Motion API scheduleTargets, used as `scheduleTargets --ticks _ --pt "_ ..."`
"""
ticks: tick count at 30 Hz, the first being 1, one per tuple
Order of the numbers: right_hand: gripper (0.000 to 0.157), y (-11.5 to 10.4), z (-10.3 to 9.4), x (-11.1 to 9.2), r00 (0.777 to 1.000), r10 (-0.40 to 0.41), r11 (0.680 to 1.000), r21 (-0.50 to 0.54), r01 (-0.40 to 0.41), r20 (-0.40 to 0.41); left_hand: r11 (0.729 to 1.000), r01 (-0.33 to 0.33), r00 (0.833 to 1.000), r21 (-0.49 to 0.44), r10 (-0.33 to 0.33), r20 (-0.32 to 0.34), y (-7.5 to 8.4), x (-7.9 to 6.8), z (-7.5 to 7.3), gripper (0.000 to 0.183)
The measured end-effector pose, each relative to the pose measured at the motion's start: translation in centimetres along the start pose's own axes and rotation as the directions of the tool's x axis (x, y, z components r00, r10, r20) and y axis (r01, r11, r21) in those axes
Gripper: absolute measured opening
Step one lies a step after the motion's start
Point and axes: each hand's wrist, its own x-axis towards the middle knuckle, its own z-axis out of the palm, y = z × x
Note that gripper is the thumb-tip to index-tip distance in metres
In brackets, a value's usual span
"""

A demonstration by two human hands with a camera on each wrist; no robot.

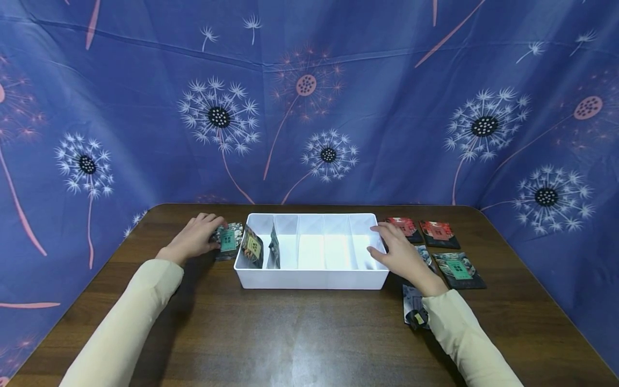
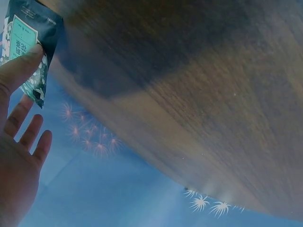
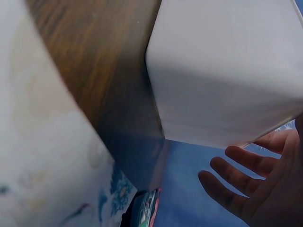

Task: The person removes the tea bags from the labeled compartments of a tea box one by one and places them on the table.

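Observation:
My left hand [image 1: 197,236] pinches a dark green sachet [image 1: 229,241] with a light green label, left of the white divided box [image 1: 314,278]. In the left wrist view the thumb lies across the front of that sachet [image 2: 26,45], the other fingers behind or below it. Two sachets stand in the box's left compartments: one with a yellow-green label [image 1: 252,246] and a greenish one [image 1: 273,250] seen nearly edge-on. My right hand [image 1: 403,257] is at the box's right end, fingertips over the rim; in the right wrist view its fingers are spread and loosely bent beside the wall.
Right of the box lie two red sachets [image 1: 440,234], a green-labelled one [image 1: 458,270], and others partly under the right arm, including a dark grey sachet [image 1: 414,306]. The brown wooden table [image 1: 290,338] ends at a blue dandelion-patterned cloth [image 1: 377,107].

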Motion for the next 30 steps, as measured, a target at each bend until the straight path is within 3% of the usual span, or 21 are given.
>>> scheduleTargets --ticks 16,30 --pt "0.054 0.0 0.1 0.0 1.0 0.002 1.0 -0.003 -0.002 -0.001 1.0 0.021 1.0 -0.002 -0.021 -0.001 0.3 0.1 0.0 0.044" --pt "0.054 0.0 0.1 0.1 1.0 0.013 1.0 -0.001 -0.013 0.006 1.0 -0.026 0.997 0.006 0.026 -0.073 1.3 0.4 -1.9 0.043"
